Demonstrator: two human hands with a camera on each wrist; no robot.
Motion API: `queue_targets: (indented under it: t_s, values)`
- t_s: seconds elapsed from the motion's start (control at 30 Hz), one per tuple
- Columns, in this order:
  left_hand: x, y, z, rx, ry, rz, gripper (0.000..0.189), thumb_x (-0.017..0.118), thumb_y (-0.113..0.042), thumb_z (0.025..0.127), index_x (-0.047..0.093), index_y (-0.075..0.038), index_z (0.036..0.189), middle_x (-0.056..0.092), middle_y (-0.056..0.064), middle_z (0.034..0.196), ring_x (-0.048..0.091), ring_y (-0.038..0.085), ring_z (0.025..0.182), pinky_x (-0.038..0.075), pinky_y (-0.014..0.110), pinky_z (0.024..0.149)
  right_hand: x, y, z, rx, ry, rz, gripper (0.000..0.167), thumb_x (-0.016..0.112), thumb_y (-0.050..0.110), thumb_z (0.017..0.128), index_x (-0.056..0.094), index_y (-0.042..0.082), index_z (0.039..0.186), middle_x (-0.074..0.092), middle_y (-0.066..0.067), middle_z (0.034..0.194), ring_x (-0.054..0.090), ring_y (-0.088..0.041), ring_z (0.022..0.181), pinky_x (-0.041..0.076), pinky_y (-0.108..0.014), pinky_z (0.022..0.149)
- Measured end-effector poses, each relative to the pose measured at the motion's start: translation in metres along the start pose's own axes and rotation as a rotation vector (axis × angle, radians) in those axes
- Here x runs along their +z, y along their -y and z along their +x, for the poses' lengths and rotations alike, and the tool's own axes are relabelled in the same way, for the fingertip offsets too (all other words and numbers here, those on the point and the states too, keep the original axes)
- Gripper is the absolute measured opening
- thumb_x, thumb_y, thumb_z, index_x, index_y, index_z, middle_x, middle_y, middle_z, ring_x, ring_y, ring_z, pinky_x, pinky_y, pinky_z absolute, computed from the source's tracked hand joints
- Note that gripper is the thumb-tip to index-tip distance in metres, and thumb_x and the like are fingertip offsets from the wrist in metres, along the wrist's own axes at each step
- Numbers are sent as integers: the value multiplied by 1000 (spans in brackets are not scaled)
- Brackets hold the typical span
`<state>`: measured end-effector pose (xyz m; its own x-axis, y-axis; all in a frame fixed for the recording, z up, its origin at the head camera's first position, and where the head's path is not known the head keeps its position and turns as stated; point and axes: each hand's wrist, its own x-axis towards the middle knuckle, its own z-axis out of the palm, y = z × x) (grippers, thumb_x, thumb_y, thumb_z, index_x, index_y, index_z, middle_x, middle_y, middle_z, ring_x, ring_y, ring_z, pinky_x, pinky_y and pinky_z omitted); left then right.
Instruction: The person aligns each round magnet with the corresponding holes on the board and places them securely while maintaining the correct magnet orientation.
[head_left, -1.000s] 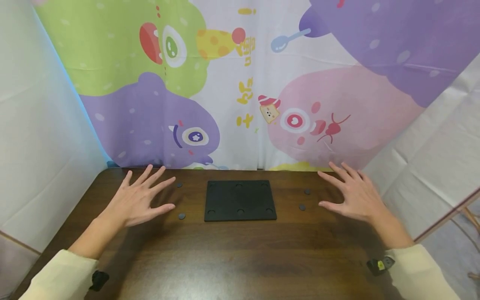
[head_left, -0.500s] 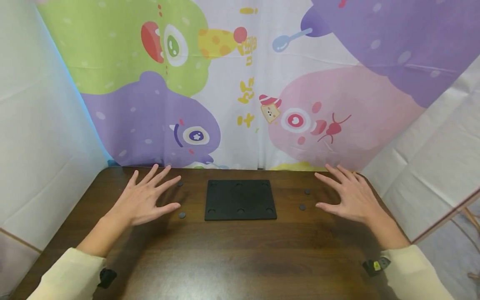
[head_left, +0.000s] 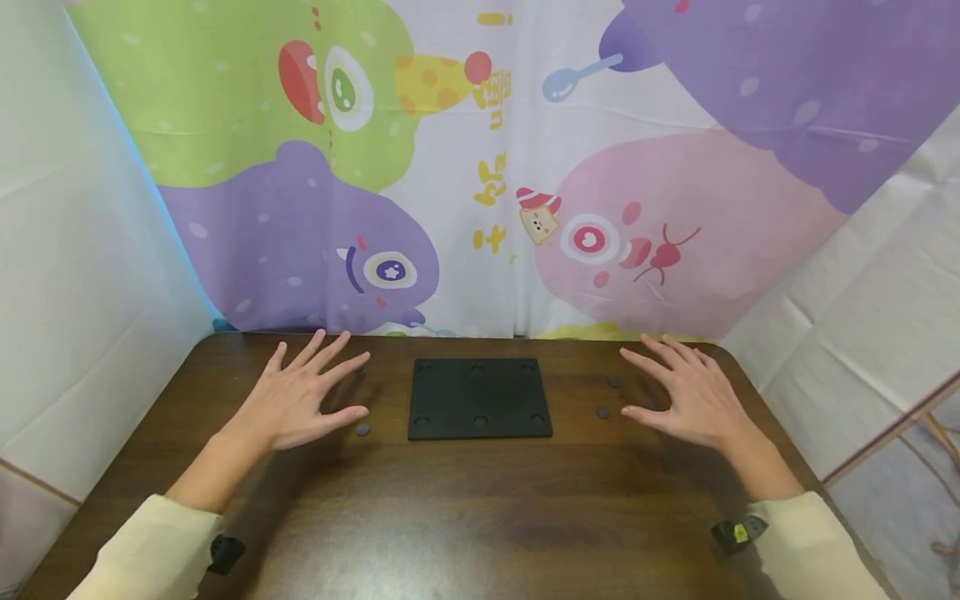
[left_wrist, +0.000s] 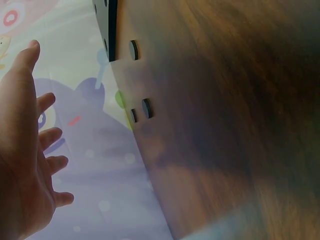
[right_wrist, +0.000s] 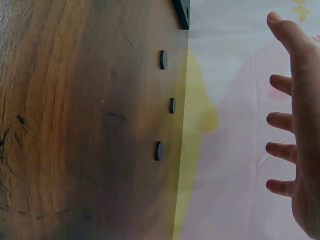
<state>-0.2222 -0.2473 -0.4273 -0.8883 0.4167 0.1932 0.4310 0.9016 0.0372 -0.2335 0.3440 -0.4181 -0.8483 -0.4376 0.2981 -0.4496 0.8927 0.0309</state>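
Observation:
A flat black rectangular board [head_left: 480, 398] with several shallow round recesses along its long edges lies on the table. Over the table to its left, my left hand [head_left: 296, 404] hovers with fingers spread, touching nothing. Small dark discs [head_left: 363, 430] lie near its thumb and under its fingers; the left wrist view shows three, including one disc [left_wrist: 146, 108] beside a smaller-looking one. My right hand [head_left: 690, 400] hovers on the other side, fingers spread and holding nothing. Two discs [head_left: 603, 412] show by its thumb, and a third disc [right_wrist: 158, 150] appears only in the right wrist view.
The brown wooden table [head_left: 480, 517] ends at a printed cartoon curtain [head_left: 480, 292] behind the board. White fabric panels [head_left: 97, 250] stand on both sides. A small black device sits at each sleeve cuff.
Both hands have drifted inward toward the board, the left one rightward and the right one leftward. The left fingers now cover most of the far left disc. Board and discs stay put.

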Motion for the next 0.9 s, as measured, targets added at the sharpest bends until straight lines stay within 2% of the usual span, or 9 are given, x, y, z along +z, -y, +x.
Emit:
queue_targets:
  t_s: [0.3, 0.6, 0.9]
  values:
    - [7, -6, 6, -9, 26, -42, 81, 63, -71, 103, 46, -33, 173, 33, 10, 187, 32, 48, 173, 26, 87, 129, 3, 2, 2, -11, -13, 11, 88, 82, 66, 89, 56, 31, 166, 55, -16, 173, 53, -51, 156, 47, -77, 117]
    - [11, -9, 10, -12, 39, -50, 82, 62, -72, 104, 45, -34, 174, 34, 9, 187, 32, 47, 173, 25, 86, 130, 8, 6, 2, -16, -27, 20, 86, 83, 63, 89, 60, 29, 164, 57, -17, 172, 55, -51, 154, 48, -76, 117]
    - [15, -13, 18, -9, 10, -72, 81, 64, -72, 102, 50, -32, 171, 38, 9, 185, 36, 46, 172, 28, 85, 130, 12, 8, 4, -24, -27, 32, 80, 82, 59, 92, 62, 27, 162, 60, -17, 169, 57, -50, 151, 48, -78, 117]
